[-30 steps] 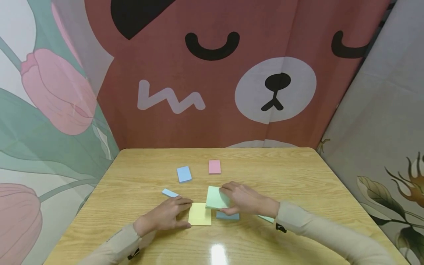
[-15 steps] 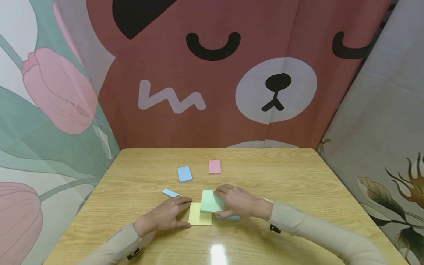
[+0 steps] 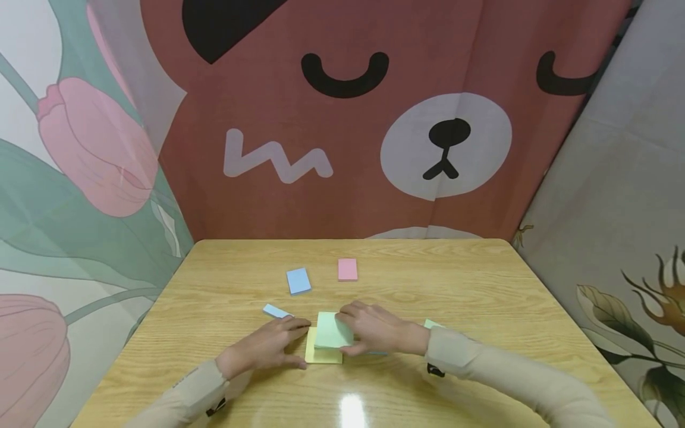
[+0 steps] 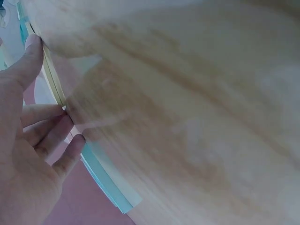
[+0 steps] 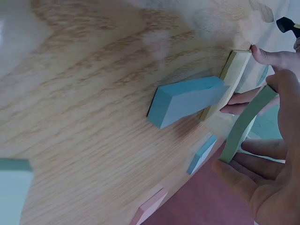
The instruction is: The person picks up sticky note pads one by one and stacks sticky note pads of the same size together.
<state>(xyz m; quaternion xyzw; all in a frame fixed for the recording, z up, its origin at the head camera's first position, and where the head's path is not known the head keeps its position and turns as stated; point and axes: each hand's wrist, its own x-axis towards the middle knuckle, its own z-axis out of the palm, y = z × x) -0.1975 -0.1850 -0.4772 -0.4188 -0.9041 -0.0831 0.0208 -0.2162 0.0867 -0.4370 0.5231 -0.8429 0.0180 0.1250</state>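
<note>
My right hand (image 3: 380, 330) grips a green sticky note pad (image 3: 332, 331) by its near and far edges. In the right wrist view this green pad (image 5: 248, 124) bends slightly between thumb and fingers. Below it lies a yellow sticky note pad (image 3: 324, 356), overlapped by the green one in the head view. My left hand (image 3: 264, 345) holds the yellow pad at its left side, thumb at the near corner and fingertips at the far corner. A thick blue pad (image 5: 187, 101) lies just right of the yellow one, mostly hidden under my right hand in the head view.
Left of centre lies a narrow light-blue pad (image 3: 276, 311), partly behind the left hand. Farther back are a blue pad (image 3: 298, 281) and a pink pad (image 3: 348, 270). Another green pad (image 3: 430, 324) shows beyond the right wrist. A printed curtain hangs behind the wooden table (image 3: 455, 279).
My right hand has carried the green pad left and nearer, from over the yellow pad's right corner to over most of the yellow pad. The left hand has stayed in place.
</note>
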